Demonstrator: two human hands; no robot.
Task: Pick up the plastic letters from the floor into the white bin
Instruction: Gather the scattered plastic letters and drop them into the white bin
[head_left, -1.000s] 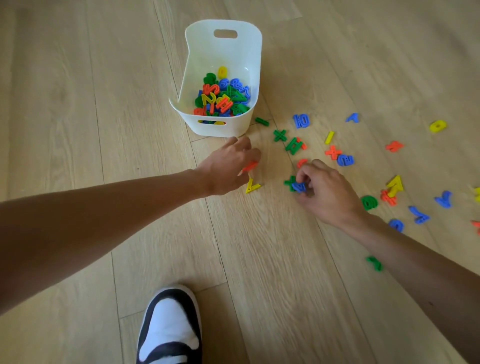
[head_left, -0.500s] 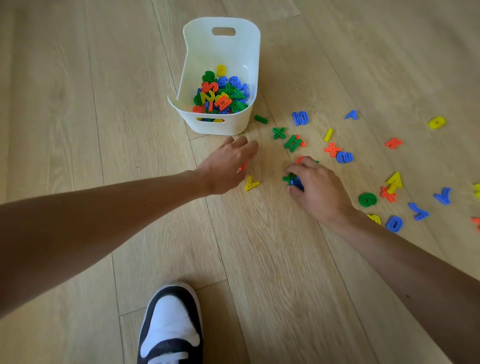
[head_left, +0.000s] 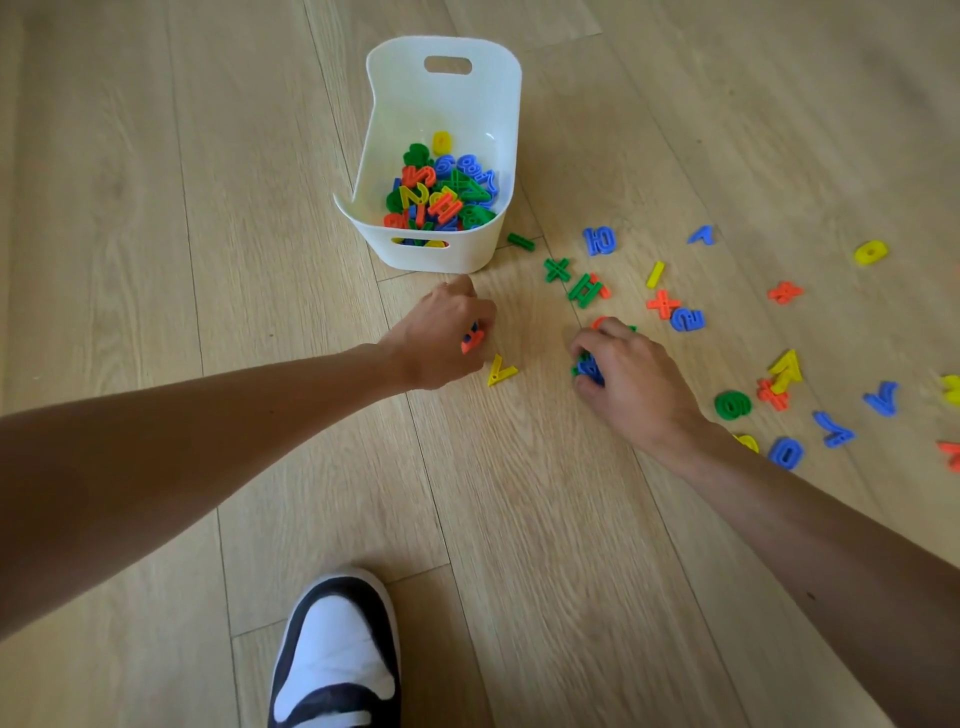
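Note:
The white bin (head_left: 431, 254) stands on the wooden floor, partly filled with coloured plastic letters (head_left: 441, 192). My left hand (head_left: 441, 338) is just in front of the bin, fingers closed on an orange letter (head_left: 471, 340). A yellow letter (head_left: 500, 371) lies on the floor right beside it. My right hand (head_left: 631, 376) presses down to the right, fingers closed on blue and green letters (head_left: 588, 366). Several more letters lie scattered to the right, among them a green H (head_left: 586, 290), a blue letter (head_left: 598, 240) and an orange X (head_left: 663, 303).
My black and white shoe (head_left: 337, 649) stands on the floor at the bottom centre. A green 6 (head_left: 732, 404) and a blue letter (head_left: 785, 452) lie close to my right wrist. Bare floorboards stretch left of the bin.
My left hand has curled tighter around the orange letter. My right hand has closed over the blue and green letters and drawn them slightly toward me.

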